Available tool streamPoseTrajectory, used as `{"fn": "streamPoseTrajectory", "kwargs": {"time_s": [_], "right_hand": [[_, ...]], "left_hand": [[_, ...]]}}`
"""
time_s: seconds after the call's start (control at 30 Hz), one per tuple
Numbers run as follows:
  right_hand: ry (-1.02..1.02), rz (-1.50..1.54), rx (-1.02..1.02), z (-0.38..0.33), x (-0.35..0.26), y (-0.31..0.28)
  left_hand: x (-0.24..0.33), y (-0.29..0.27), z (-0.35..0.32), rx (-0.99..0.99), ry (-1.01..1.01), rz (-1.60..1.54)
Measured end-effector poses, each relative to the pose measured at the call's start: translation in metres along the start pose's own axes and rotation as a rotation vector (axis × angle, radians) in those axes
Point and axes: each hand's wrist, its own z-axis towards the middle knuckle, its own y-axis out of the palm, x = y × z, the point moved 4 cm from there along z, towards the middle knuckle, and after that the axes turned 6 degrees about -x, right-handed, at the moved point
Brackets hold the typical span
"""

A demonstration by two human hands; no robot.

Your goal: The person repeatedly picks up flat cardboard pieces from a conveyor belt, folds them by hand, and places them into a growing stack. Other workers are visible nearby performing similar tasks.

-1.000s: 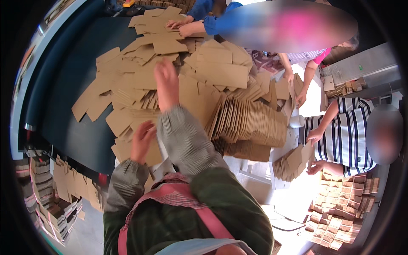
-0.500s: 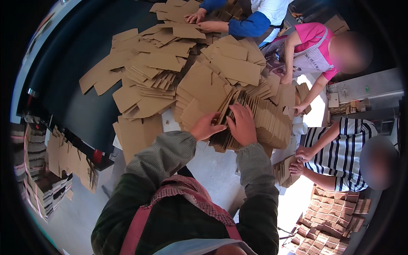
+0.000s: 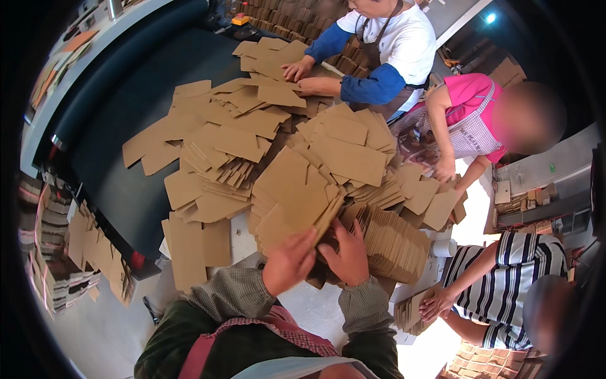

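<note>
My left hand (image 3: 289,262) lies against the near right edge of a pile of flat brown cardboard blanks (image 3: 290,189), fingers stretched out. Just right of it, my right hand (image 3: 346,254) has thumb and fingers apart and touches the left end of a row of cardboard blanks standing on edge (image 3: 391,240). Between the two hands is a dark gap, and what lies down in it is hidden. Neither hand is closed around a blank.
Loose blanks (image 3: 214,145) are heaped on a dark conveyor belt (image 3: 107,151). Across the heap a person in blue sleeves (image 3: 372,85) handles blanks. Two more people, in pink (image 3: 470,95) and in stripes (image 3: 486,297), work at the right. Bundled cardboard (image 3: 47,246) stands at far left.
The view has tilted up, showing more of the far side. My left hand has moved from the gap onto the flat pile's edge. My right hand stays by the upright row.
</note>
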Motion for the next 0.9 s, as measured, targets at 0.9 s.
{"fn": "streamPoseTrajectory", "kwargs": {"time_s": [0.9], "right_hand": [[-0.303, -0.217, 0.044, 0.001, -0.075, 0.051]], "left_hand": [[-0.067, -0.119, -0.067, 0.081, -0.764, -0.96]]}}
